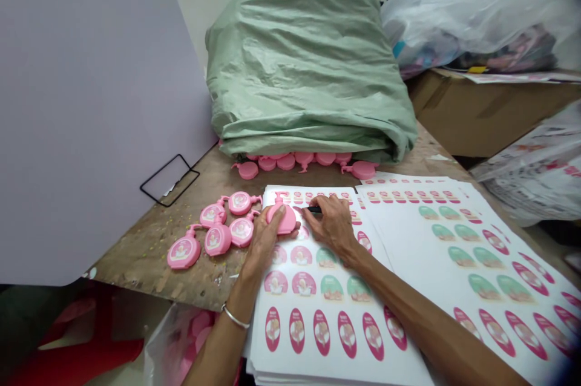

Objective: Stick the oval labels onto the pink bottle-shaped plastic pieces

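My left hand (267,233) is closed round a small, flat pink pump bottle (283,220), its nozzle pointing away from me. The side facing me is plain pink, with no label on it. Close to its right, my right hand (332,221) pinches a thin black tool (314,209); its tip is too small to make out. Both hands are above a stack of printed sticker sheets (290,331) with pink and green rounded labels and magenta ovals. To the left lie several pink pump bottles (184,251) with round labels on their faces.
A big green sack (308,71) stands at the back, more pink bottles (325,159) under its edge. Another sheet stack (417,265) lies on the right. A black wire frame (170,180) is at the left by a pale panel (91,101). A cardboard box (499,111) stands behind right.
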A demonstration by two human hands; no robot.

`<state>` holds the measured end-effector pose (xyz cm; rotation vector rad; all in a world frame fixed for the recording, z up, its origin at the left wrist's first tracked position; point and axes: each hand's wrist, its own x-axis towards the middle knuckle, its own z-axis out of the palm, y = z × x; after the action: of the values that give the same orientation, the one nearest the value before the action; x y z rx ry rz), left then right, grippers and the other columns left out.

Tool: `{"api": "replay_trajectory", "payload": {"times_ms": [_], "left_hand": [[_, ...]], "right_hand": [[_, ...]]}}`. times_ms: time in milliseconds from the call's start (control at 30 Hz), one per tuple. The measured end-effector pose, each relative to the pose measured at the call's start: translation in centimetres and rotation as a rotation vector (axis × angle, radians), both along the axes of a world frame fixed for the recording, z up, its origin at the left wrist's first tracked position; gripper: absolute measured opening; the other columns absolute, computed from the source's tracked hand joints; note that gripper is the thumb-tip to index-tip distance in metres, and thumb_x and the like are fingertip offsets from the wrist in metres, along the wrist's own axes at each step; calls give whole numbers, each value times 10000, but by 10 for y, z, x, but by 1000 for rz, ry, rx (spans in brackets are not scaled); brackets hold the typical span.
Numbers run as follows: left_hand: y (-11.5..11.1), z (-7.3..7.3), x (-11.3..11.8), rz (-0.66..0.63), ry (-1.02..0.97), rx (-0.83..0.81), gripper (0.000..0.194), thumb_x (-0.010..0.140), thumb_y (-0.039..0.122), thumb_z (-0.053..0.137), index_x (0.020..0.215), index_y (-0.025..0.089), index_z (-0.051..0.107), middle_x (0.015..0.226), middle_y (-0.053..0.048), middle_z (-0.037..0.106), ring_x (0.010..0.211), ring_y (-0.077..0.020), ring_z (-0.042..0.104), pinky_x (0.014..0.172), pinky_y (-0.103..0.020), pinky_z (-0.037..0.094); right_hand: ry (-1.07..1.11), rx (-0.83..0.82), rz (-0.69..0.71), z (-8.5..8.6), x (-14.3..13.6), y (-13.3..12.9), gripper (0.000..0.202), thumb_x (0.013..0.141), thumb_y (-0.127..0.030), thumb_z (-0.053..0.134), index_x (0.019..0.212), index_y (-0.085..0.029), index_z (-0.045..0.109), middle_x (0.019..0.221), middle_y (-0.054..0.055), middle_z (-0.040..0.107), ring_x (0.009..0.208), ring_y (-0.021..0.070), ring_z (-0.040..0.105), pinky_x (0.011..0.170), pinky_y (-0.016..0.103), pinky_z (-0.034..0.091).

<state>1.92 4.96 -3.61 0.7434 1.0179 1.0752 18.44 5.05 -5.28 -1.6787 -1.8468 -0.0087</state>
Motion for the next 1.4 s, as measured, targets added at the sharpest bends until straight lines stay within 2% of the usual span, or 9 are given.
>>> {"api": "replay_trajectory", "payload": {"times_ms": [167, 300, 433, 500, 633, 767, 1000, 1233, 1400], "left_hand": [[-2, -1, -2, 2, -28, 31, 430, 763, 440, 738, 1031, 137, 591, 947, -101, 685, 786, -213, 720, 675, -325, 621], [-2, -3, -3, 34, -62, 36, 435, 748, 448, 749, 1005, 133, 593, 918, -94, 682, 766, -202, 716, 694, -331, 617], [-6, 2, -3, 42, -83, 70, 432, 764, 475, 728, 1004, 145, 586, 938, -88, 685, 803, -207, 713, 681, -310, 614], [-10, 9, -3, 43, -119, 84, 441, 798, 510, 682, 1034, 150, 587, 994, -100, 687, 850, -216, 710, 689, -306, 613], [-22, 24, -1, 55, -187, 42, 550, 841, 605, 575, 1188, 179, 576, 1137, -122, 673, 886, -235, 712, 692, -336, 616], [-31, 33, 0, 11, -195, 20, 587, 869, 618, 518, 1220, 154, 595, 1151, -138, 680, 940, -259, 699, 720, -355, 613], [-36, 40, 2, 66, -238, 37, 504, 895, 556, 529, 1258, 209, 567, 1242, -93, 642, 1056, -243, 646, 786, -356, 604], [-39, 44, 3, 49, -214, 42, 482, 920, 527, 500, 1248, 182, 579, 1258, -113, 633, 1069, -259, 641, 771, -374, 609], [-38, 46, 4, 7, -222, 49, 504, 911, 558, 491, 1178, 152, 626, 1190, -123, 671, 1076, -270, 641, 786, -382, 605]], "right_hand": [[59, 80, -2, 1, -1, -2, 165, 829, -349, 603, 761, -207, 554, 755, 43, 657, 771, 211, 529, 804, 374, 315], [360, 18, -40, 4, 5, 1, 187, 762, -372, 628, 715, -218, 532, 713, 27, 618, 730, 199, 534, 769, 366, 387], [531, -23, -25, 20, 11, -1, 258, 811, -458, 583, 729, -219, 531, 689, 9, 615, 640, 158, 548, 620, 293, 438], [572, -32, 31, 32, 9, -8, 248, 825, -453, 598, 752, -216, 581, 703, 9, 635, 644, 156, 559, 610, 287, 445], [469, 98, 159, 57, -5, -26, 176, 869, -369, 611, 921, -230, 706, 821, 29, 695, 716, 171, 568, 695, 328, 455], [279, 233, 173, 71, -16, -40, 152, 877, -334, 621, 955, -249, 719, 748, 22, 673, 715, 187, 549, 709, 358, 419], [257, 269, 175, 71, -22, -50, 131, 878, -298, 629, 955, -234, 714, 749, 18, 683, 694, 177, 546, 721, 359, 407], [219, 299, 178, 74, -21, -51, 123, 876, -268, 634, 945, -206, 715, 714, 17, 641, 689, 167, 521, 685, 336, 397], [195, 339, 204, 76, -20, -51, 110, 862, -225, 651, 926, -165, 717, 696, 23, 625, 672, 158, 508, 676, 327, 390]]}}
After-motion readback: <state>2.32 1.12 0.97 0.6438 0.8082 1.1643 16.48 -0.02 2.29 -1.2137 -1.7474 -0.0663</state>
